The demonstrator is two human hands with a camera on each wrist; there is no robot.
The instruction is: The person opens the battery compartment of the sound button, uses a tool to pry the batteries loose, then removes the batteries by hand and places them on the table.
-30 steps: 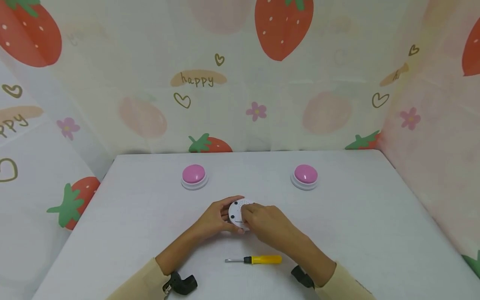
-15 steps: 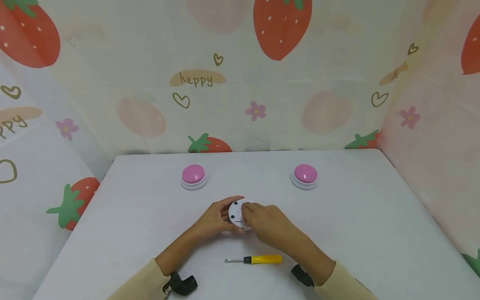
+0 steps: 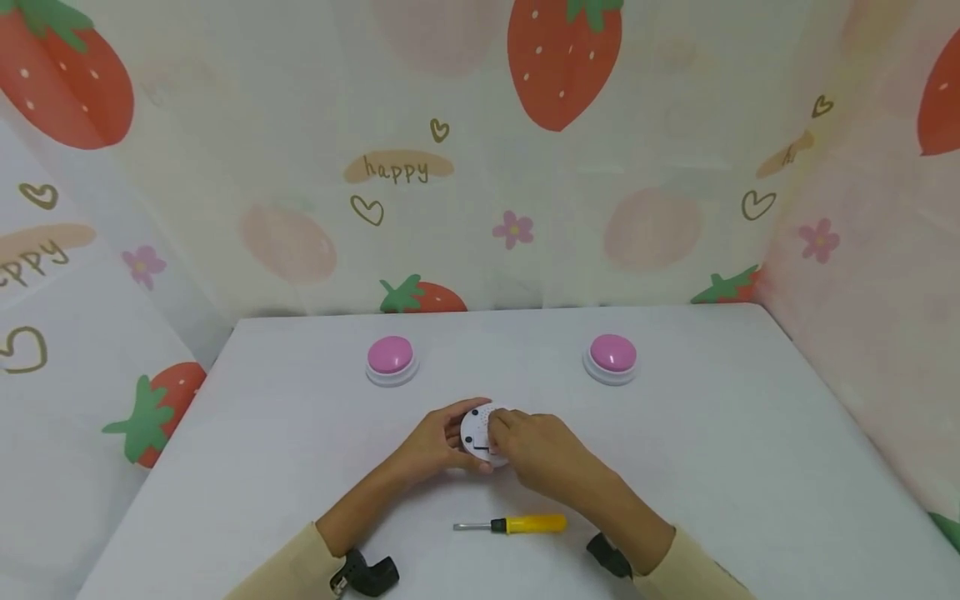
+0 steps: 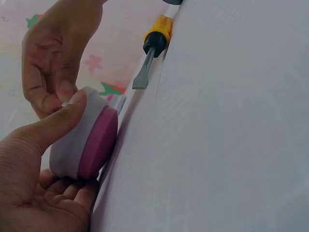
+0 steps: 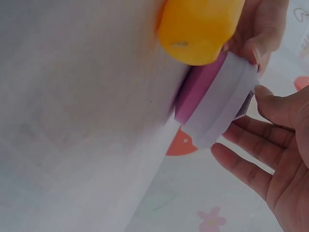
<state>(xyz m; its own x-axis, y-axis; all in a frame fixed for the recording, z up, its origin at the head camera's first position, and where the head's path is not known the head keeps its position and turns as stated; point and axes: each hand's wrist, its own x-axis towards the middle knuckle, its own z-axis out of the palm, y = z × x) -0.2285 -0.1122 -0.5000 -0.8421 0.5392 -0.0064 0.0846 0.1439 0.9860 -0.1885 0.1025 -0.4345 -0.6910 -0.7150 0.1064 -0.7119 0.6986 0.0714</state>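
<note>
Between left hand, curled round its side, and right hand, pinching its small underside flap: pink-and-white push button, dome toward bench. Yellow-handled flat-blade screwdriver nearer the person.

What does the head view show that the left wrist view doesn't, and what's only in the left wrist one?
Only the head view shows two more pink-topped buttons on the far part of the table, a left button and a right button. It also shows the dark-dotted underside of the held button.

Only the left wrist view shows the held button's pink cap, turned toward the table.

Both show the left hand gripping that button, the right hand at its underside, and the yellow-handled screwdriver.
</note>
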